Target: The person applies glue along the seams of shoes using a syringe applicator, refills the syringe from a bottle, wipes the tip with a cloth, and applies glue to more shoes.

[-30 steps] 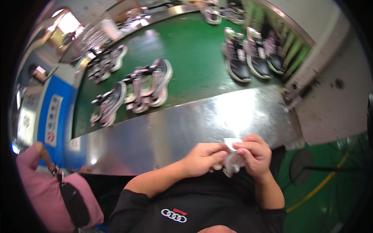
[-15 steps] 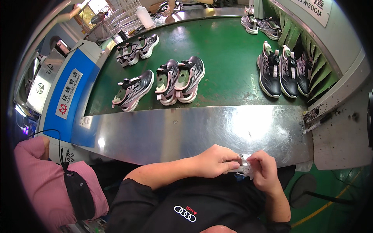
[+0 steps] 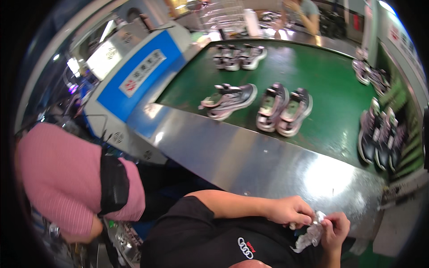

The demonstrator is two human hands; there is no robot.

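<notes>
My left hand [image 3: 291,211] and my right hand [image 3: 335,228] are close together in front of my body, near the metal ledge's front edge. Between them is a crumpled, whitish, thin sheet [image 3: 309,237], paper or plastic; I cannot tell which. My right fingers pinch its upper end. The left fingers are closed at its other side, and a small pale bit shows beneath them. Past the ledge, a pair of dark and pink sneakers [image 3: 285,109] stands on the green surface, with a single sneaker [image 3: 229,101] to its left.
A bare metal ledge [image 3: 214,147] borders the green conveyor belt [image 3: 333,116]. More sneakers [image 3: 239,57] stand at the far left, and others [image 3: 379,134] by the green flaps at right. A co-worker in a pink top [image 3: 62,165] is close on my left; another person [image 3: 308,18] is at the back.
My view has swung to the left, so the belt and sneakers appear further right. More of the crumpled sheet now hangs below my hands. The pink-clad co-worker shows more fully.
</notes>
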